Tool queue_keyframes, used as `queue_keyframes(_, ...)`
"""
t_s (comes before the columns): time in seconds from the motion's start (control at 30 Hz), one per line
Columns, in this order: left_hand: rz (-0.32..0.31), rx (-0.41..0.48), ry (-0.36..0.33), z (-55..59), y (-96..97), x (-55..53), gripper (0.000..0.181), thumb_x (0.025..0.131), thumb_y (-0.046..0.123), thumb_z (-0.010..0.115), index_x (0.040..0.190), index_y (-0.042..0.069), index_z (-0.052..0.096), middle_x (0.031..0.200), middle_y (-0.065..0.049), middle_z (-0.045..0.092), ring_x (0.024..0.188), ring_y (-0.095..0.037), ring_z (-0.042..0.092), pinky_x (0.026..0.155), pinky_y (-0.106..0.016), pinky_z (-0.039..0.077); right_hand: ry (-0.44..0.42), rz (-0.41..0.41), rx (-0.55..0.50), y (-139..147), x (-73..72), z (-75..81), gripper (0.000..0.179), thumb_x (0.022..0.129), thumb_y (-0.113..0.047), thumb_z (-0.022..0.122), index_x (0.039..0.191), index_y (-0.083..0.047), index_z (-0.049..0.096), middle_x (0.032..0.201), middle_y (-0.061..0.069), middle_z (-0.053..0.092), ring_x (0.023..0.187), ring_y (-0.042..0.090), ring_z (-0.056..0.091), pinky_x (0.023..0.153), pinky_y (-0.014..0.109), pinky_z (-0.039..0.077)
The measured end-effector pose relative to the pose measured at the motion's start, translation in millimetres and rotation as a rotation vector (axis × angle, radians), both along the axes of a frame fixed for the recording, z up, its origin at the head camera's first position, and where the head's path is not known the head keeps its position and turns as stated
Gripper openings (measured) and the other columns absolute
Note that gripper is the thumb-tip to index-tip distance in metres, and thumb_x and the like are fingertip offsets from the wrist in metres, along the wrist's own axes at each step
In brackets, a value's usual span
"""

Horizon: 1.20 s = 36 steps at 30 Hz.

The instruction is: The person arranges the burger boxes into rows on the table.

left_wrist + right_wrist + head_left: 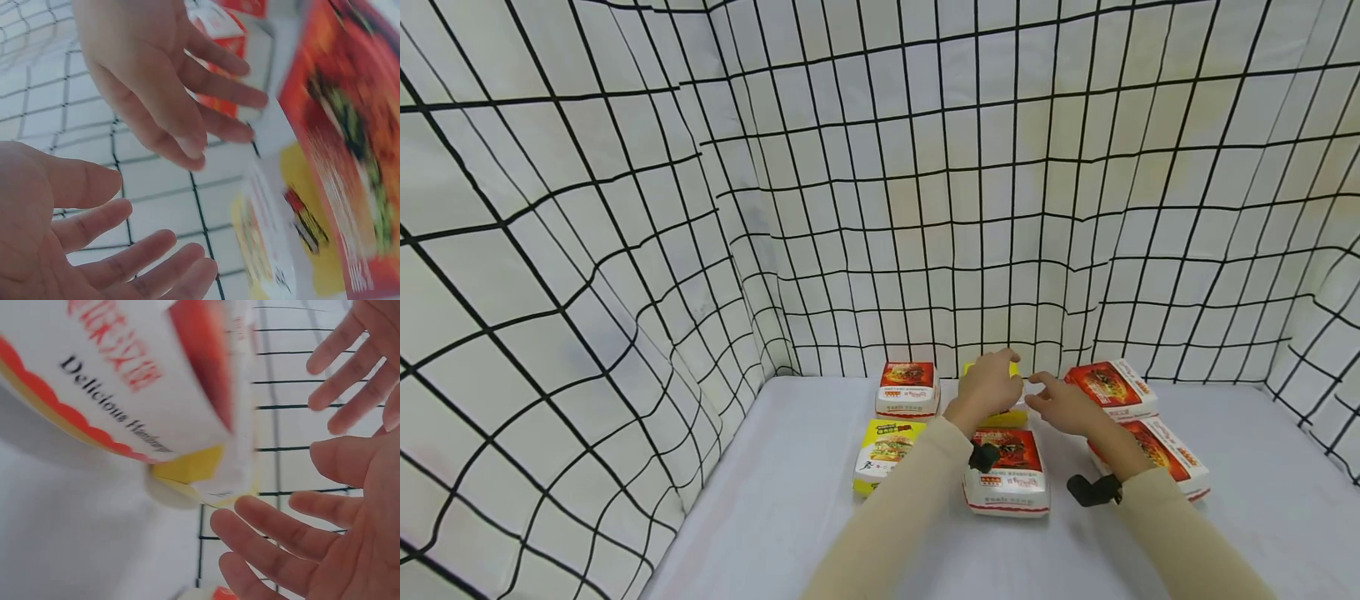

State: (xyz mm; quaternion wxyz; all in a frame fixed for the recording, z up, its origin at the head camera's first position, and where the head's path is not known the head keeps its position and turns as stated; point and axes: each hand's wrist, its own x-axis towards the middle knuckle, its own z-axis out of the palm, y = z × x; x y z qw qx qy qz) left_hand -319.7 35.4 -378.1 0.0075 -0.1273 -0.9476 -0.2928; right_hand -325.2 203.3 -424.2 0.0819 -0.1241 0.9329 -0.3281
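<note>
Both hands hover over the back middle of the table, fingers spread and apparently holding nothing. My left hand (990,387) covers much of a yellow burger box (1006,419); whether it touches the box I cannot tell. To its right is my right hand (1063,406), bent inward with its fingers towards the left hand. Below the left wrist sits a red and white burger box (1009,492), which fills the right side of the left wrist view. In the right wrist view, fingertips overlap the edge of a yellow-cornered box (190,464).
On the left stand a red and white box (907,390) and, nearer, a yellow and white box (880,454). Two more red boxes stand at right, one behind (1112,388), one nearer (1172,454). Black netting (955,225) over white sheeting encloses the white table (760,500).
</note>
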Motion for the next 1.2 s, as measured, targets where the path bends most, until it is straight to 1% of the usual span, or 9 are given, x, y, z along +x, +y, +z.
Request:
queue_keyframes(0.07,-0.015,0.056,0.028,4.6,6.1,9.8,0.037,0.102,0.021,0.058,0.139,0.02,0.062,0.131,-0.004,0.068,0.057,-0.01,0.05,0.049,-0.022,0.039,0.015,0.005,-0.026,6.2,6.8,5.6,0.055,0.105,-0.033,0.054,0.147,0.002,0.043,0.128,0.031,0.064,0.097,0.031,0.07,0.079,0.046,0.057)
queue_keyframes(0.17,-0.021,0.17,0.07,9.4,13.9,24.7,0.032,0.101,0.024,0.06,0.133,0.021,0.066,0.128,-0.002,0.07,0.077,-0.01,0.062,0.06,-0.022,0.046,0.053,0.014,-0.056,18.7,18.1,10.6,0.051,0.106,-0.035,0.054,0.144,-0.001,0.048,0.122,0.026,0.067,0.093,0.026,0.07,0.075,0.041,0.057)
queue_keyframes(0.27,-0.026,0.321,0.107,9.8,19.0,37.1,0.028,0.1,0.022,0.062,0.127,0.022,0.069,0.119,0.0,0.072,0.094,-0.01,0.066,0.071,-0.022,0.051,0.091,0.015,-0.102,33.2,32.9,17.5,0.049,0.107,-0.033,0.053,0.143,-0.001,0.05,0.12,0.024,0.068,0.095,0.025,0.069,0.077,0.042,0.057)
queue_keyframes(0.33,-0.041,0.426,0.122,8.6,20.8,43.5,0.027,0.099,0.019,0.062,0.125,0.021,0.069,0.115,0.001,0.072,0.095,-0.008,0.066,0.074,-0.022,0.052,0.115,0.005,-0.132,43.5,43.4,22.1,0.049,0.108,-0.034,0.051,0.144,-0.001,0.049,0.12,0.024,0.068,0.099,0.028,0.068,0.078,0.043,0.058)
queue_keyframes(0.53,-0.059,0.661,0.158,-8.2,27.0,58.2,0.022,0.099,0.016,0.062,0.119,0.019,0.07,0.107,0.003,0.071,0.092,0.0,0.063,0.078,-0.017,0.053,0.193,-0.051,-0.162,79.0,69.6,24.5,0.049,0.109,-0.033,0.047,0.147,-0.001,0.045,0.124,0.027,0.067,0.109,0.039,0.068,0.083,0.052,0.059)
queue_keyframes(0.63,-0.053,0.747,0.162,-19.8,32.6,66.1,0.02,0.098,0.015,0.063,0.117,0.018,0.07,0.105,0.004,0.071,0.091,0.002,0.061,0.081,-0.016,0.053,0.242,-0.081,-0.156,95.8,77.6,19.7,0.046,0.11,-0.029,0.044,0.146,0.0,0.046,0.125,0.026,0.068,0.107,0.032,0.07,0.085,0.047,0.06)
queue_keyframes(0.83,-0.06,0.84,0.134,-41.4,49.1,79.2,0.019,0.097,0.015,0.065,0.115,0.016,0.069,0.11,0.004,0.069,0.094,0.004,0.06,0.083,-0.016,0.053,0.32,-0.169,-0.129,118.2,85.2,13.3,0.043,0.11,-0.029,0.045,0.141,0.0,0.051,0.116,0.023,0.07,0.088,-0.01,0.06,0.073,0.022,0.055)
queue_keyframes(1.0,-0.06,0.852,0.072,-56.3,61.9,88.9,0.017,0.097,0.015,0.067,0.114,0.018,0.068,0.111,0.006,0.067,0.094,0.005,0.06,0.083,-0.015,0.053,0.326,-0.263,-0.108,130.8,89.2,4.9,0.041,0.11,-0.026,0.043,0.14,0.0,0.052,0.115,0.025,0.069,0.083,-0.009,0.056,0.067,0.023,0.052)
queue_keyframes(1.2,-0.055,0.786,-0.037,-71.3,74.7,99.9,0.021,0.096,0.016,0.07,0.115,0.023,0.066,0.111,0.008,0.065,0.095,0.005,0.058,0.081,-0.014,0.052,0.304,-0.364,-0.089,143.5,95.0,-12.9,0.047,0.109,-0.033,0.044,0.139,0.002,0.052,0.118,0.027,0.066,0.083,-0.013,0.046,0.064,0.026,0.047)
